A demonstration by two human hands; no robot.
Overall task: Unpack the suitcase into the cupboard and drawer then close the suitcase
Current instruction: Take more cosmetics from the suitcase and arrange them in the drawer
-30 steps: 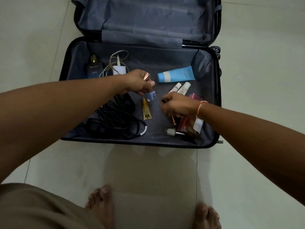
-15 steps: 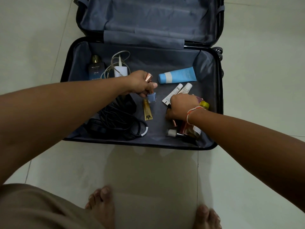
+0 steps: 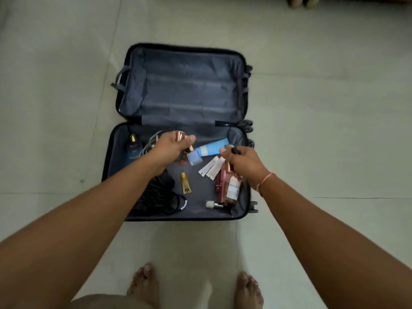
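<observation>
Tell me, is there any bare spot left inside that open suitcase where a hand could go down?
Yes. The bare lining along the near edge, between the black cable coil and the small white-capped bottle, is free. The far lid half looks empty. It is crowded at the right, around the pink bottles and white sachets.

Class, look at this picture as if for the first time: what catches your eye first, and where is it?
The open suitcase lies flat on the pale floor, its near half scattered with toiletries and a black cable. Above it, the left hand grips a small blue bottle with a rose-gold cap, and the right hand pinches a small dark item. A light blue tube lies between the hands.
</observation>
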